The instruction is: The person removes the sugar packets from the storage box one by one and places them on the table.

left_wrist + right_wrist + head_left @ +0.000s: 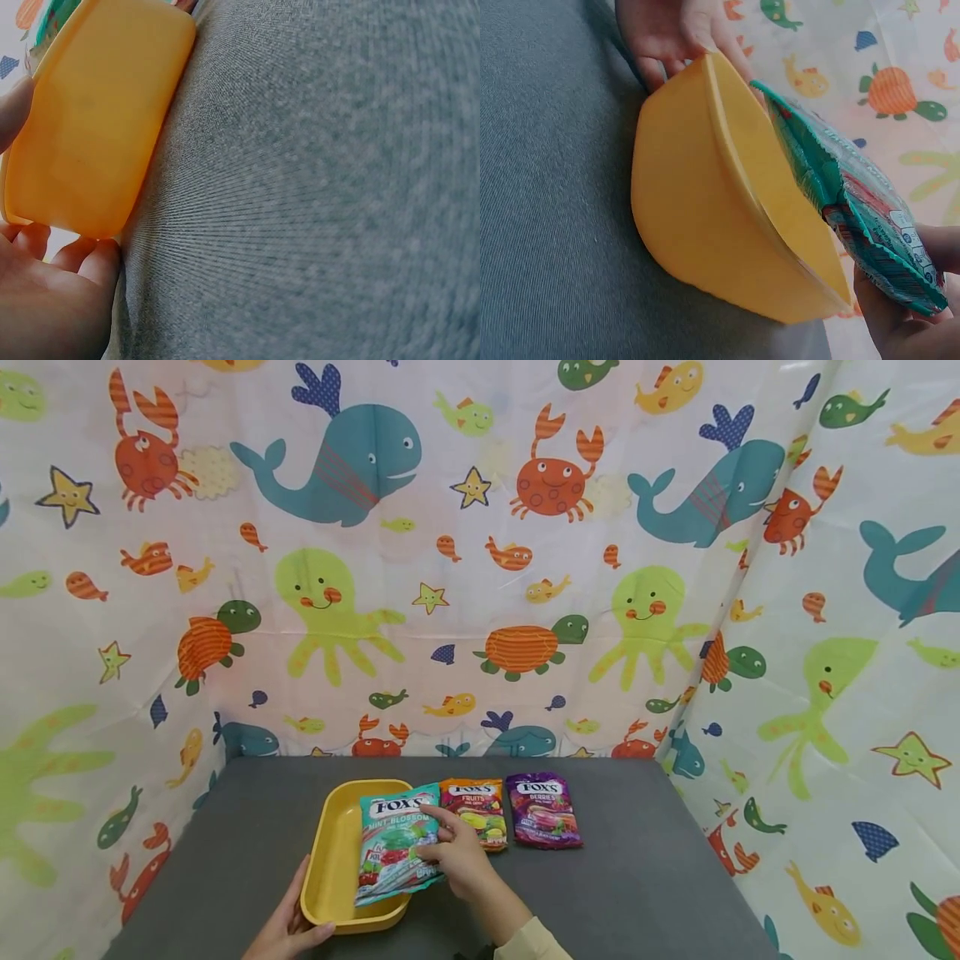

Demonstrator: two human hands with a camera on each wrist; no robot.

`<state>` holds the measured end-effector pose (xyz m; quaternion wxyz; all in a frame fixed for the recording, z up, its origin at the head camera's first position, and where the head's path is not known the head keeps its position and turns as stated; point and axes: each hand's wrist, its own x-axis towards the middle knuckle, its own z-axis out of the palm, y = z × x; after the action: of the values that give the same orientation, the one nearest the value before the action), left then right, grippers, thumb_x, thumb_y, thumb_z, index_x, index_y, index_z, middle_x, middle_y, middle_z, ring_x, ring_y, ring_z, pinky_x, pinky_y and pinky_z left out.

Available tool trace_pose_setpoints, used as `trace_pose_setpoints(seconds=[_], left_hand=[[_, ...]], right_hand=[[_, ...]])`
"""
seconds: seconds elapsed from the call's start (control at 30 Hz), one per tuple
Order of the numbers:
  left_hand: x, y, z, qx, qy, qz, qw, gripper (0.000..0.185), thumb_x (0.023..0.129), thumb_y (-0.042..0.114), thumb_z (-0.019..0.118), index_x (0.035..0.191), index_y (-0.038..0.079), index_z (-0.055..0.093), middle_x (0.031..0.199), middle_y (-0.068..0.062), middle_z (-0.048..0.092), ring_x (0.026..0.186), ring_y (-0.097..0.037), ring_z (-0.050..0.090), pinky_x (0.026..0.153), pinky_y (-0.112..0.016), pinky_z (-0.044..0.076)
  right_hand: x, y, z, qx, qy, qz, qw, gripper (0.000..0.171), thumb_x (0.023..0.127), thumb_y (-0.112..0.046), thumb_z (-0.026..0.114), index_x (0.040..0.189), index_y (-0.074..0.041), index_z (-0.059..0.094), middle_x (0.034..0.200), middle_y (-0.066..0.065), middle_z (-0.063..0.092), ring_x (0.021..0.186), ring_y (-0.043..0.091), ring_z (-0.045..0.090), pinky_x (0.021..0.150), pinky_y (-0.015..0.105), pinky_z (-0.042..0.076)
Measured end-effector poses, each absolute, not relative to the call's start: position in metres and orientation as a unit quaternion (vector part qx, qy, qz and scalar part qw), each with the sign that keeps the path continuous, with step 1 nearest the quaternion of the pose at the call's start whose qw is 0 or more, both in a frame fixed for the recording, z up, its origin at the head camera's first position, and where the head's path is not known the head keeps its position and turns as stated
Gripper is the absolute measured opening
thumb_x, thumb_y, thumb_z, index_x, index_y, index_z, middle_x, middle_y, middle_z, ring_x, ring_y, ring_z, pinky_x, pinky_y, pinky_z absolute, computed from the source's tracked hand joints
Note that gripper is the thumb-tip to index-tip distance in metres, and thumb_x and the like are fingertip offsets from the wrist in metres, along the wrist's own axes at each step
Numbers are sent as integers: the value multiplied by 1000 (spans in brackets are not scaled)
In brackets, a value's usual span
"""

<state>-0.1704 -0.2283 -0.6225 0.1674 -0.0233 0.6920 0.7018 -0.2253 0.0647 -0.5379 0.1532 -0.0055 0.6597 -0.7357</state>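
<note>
A teal Fox's Mint Blossom candy bag (397,843) is pinched at its right edge by my right hand (461,856). It is held tilted over a yellow plastic tub (322,868), covering much of its right side. In the right wrist view the candy bag (847,202) hangs above the rim of the tub (690,187), held between thumb and fingers. My left hand (288,918) grips the tub's near left corner. The left wrist view has its fingers against one end of the tub (97,120) and the thumb by another side.
Behind the teal bag lies an orange Fox's Fruits bag (480,818), partly hidden. To its right is a purple Fox's Berries bag (543,810). All stand on a grey cloth-covered table (637,893), with a sea-animal curtain (465,635) behind and at the sides.
</note>
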Motion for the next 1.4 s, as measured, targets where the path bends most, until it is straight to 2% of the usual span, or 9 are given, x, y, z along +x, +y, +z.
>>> trace_pose_setpoints(seconds=[0.3, 0.57, 0.6, 0.73, 0.8, 0.83, 0.93, 1.2, 1.4], left_hand=[[-168, -229, -623, 3, 687, 708, 160, 110, 96, 11, 69, 160, 22, -21, 168, -24, -6, 148, -43, 27, 95, -23, 52], [-165, -231, -623, -2, 684, 710, 167, 113, 95, 11, 70, 160, 24, -21, 169, -20, -10, 151, -42, 19, 95, -20, 50], [-166, -231, -623, -5, 684, 709, 168, 113, 95, 11, 70, 160, 24, -21, 169, -20, -10, 151, -42, 19, 95, -21, 51], [-167, -231, -621, -18, 690, 704, 169, 113, 94, 15, 72, 160, 25, -20, 169, -20, -8, 151, -41, 22, 98, -24, 51], [-168, -231, -620, -23, 691, 702, 172, 114, 94, 17, 73, 160, 25, -20, 169, -20, -6, 151, -41, 24, 99, -26, 51], [-168, -231, -620, -25, 691, 701, 173, 115, 94, 17, 73, 160, 25, -19, 169, -20, -6, 150, -41, 24, 99, -27, 51], [-169, -231, -620, -27, 688, 704, 175, 116, 93, 17, 74, 160, 26, -19, 169, -20, -5, 151, -40, 25, 100, -28, 51], [-169, -231, -622, -28, 691, 700, 179, 117, 93, 20, 75, 160, 25, -21, 169, -20, -9, 152, -41, 19, 105, -34, 50], [-169, -231, -619, -27, 687, 704, 180, 115, 94, 19, 73, 160, 26, -21, 169, -18, -9, 152, -40, 19, 102, -30, 50]], right_hand=[[-217, 89, -535, 8, 651, -747, 137, 62, 87, 3, 73, 142, -21, 60, 145, 18, 53, 111, 24, 65, 84, 39, 60], [-206, 109, -534, -2, 623, -770, 134, 65, 88, 5, 72, 147, -17, 54, 129, 12, 68, 103, 23, 70, 79, 36, 60], [-204, 112, -534, -2, 625, -769, 132, 66, 87, 5, 72, 147, -16, 54, 119, 9, 71, 96, 19, 69, 76, 33, 59], [-198, 124, -538, 1, 636, -762, 126, 66, 87, 5, 72, 147, -16, 54, 107, 5, 70, 91, 16, 68, 72, 29, 57], [-195, 129, -541, 3, 639, -759, 127, 66, 87, 5, 71, 148, -14, 53, 111, 8, 70, 94, 17, 68, 74, 30, 57], [-193, 132, -542, 4, 637, -760, 129, 67, 87, 6, 71, 149, -13, 52, 122, 13, 70, 101, 21, 70, 77, 32, 59], [-187, 138, -546, 10, 633, -762, 137, 68, 87, 7, 69, 150, -11, 49, 133, 18, 66, 105, 24, 70, 79, 35, 60], [-174, 151, -559, 37, 631, -760, 151, 69, 87, 5, 71, 151, -12, 49, 132, 18, 67, 101, 24, 72, 78, 36, 60], [-167, 161, -570, 49, 632, -754, 173, 69, 88, 3, 70, 152, -13, 47, 131, 16, 67, 94, 22, 72, 74, 33, 57]])
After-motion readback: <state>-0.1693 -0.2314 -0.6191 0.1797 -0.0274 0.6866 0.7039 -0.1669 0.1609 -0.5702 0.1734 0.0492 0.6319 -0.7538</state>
